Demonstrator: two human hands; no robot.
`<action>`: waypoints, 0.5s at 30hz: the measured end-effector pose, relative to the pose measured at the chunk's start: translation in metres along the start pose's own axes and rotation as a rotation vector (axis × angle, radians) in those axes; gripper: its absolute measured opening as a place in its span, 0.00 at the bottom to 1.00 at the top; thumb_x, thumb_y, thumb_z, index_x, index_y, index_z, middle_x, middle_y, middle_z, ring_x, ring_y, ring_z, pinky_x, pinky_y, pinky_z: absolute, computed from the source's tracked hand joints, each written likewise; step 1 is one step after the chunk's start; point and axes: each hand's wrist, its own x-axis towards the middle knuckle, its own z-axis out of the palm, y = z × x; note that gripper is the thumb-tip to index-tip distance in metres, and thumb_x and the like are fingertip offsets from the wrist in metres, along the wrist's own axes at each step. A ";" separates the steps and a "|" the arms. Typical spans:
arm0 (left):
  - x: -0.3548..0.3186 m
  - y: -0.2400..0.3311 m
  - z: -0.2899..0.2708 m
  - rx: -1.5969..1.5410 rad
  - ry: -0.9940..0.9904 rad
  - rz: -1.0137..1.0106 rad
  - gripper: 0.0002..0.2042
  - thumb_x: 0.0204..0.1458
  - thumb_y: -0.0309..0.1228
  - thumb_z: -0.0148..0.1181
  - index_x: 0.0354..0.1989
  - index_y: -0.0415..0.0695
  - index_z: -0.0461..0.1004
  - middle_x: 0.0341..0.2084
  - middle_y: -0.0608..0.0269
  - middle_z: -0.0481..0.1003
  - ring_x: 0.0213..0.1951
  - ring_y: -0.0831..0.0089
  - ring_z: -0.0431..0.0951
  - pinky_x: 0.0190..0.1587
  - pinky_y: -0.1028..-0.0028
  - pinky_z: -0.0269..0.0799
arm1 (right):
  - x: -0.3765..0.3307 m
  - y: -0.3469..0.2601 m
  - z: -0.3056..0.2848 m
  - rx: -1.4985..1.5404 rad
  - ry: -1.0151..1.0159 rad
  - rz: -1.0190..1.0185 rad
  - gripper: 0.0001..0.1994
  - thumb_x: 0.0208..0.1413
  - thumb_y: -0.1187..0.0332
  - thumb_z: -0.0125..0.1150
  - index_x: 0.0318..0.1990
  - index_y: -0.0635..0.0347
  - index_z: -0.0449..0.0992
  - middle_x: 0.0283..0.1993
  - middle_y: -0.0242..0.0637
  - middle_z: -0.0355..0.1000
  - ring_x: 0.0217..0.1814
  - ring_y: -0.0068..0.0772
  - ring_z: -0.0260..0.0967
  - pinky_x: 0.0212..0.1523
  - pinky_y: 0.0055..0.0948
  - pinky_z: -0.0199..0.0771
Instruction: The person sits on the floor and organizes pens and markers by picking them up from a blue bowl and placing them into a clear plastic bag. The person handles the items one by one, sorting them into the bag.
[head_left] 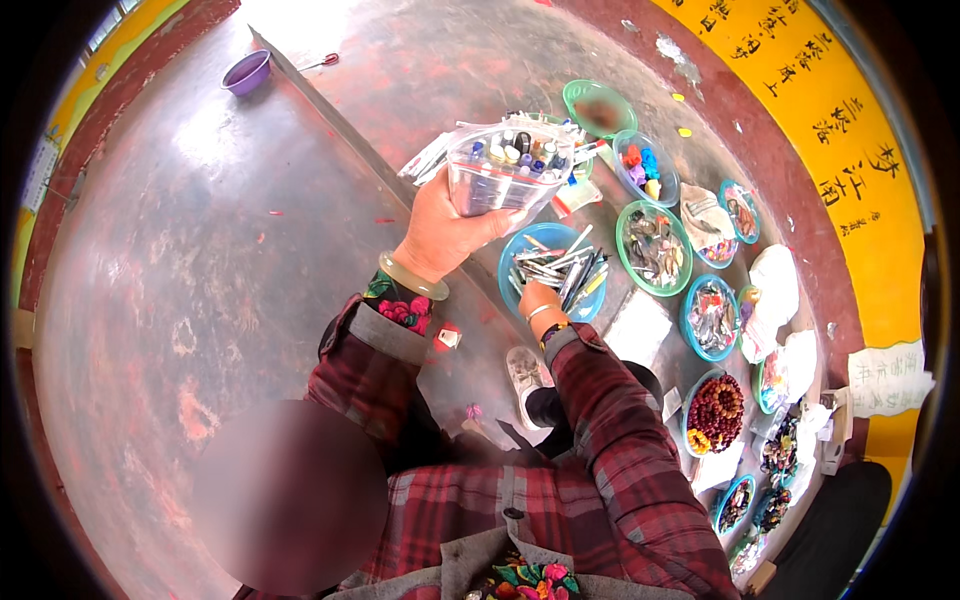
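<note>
My left hand (440, 235), a pale bangle at its wrist, grips a clear plastic bag (492, 190) and holds it up. Round ends, dark, white and blue, crowd the bag's open top; they look like pen ends. Lower and to the right, my right hand (540, 298) reaches over the near rim of a blue basin (507, 272). Loose pens (568, 270), white, black and a few yellowish, lie jumbled in that basin. The right fingers are curled among the pens' near ends, and what they hold is hidden.
Several basins of small goods line the right side, among them a green basin (655, 205), a blue basin (712, 318) and a bowl of dark red beads (718, 405). A purple basin (246, 73) sits far left. My shoe (525, 380) is near the pen basin.
</note>
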 end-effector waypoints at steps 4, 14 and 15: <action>0.005 0.001 0.004 -0.054 -0.056 -0.040 0.21 0.45 0.19 0.63 0.50 0.38 0.67 0.41 0.65 0.74 0.42 0.79 0.73 0.46 0.76 0.69 | 0.012 0.011 0.005 -0.017 0.021 -0.056 0.12 0.49 0.70 0.54 0.39 0.66 0.77 0.43 0.55 0.72 0.48 0.51 0.71 0.47 0.40 0.73; 0.006 0.000 0.017 -0.280 -0.090 -0.215 0.21 0.46 0.18 0.59 0.51 0.39 0.66 0.41 0.64 0.74 0.43 0.77 0.74 0.46 0.74 0.70 | 0.020 0.052 -0.105 -0.010 -0.148 -0.212 0.14 0.50 0.64 0.54 0.41 0.61 0.77 0.40 0.44 0.73 0.38 0.40 0.72 0.40 0.34 0.72; 0.006 -0.001 0.015 -0.290 -0.109 -0.243 0.21 0.46 0.19 0.59 0.51 0.39 0.66 0.41 0.64 0.74 0.43 0.77 0.74 0.46 0.74 0.70 | 0.019 0.064 -0.117 0.169 -0.068 -0.302 0.13 0.51 0.63 0.53 0.39 0.61 0.78 0.34 0.42 0.74 0.30 0.35 0.72 0.33 0.30 0.73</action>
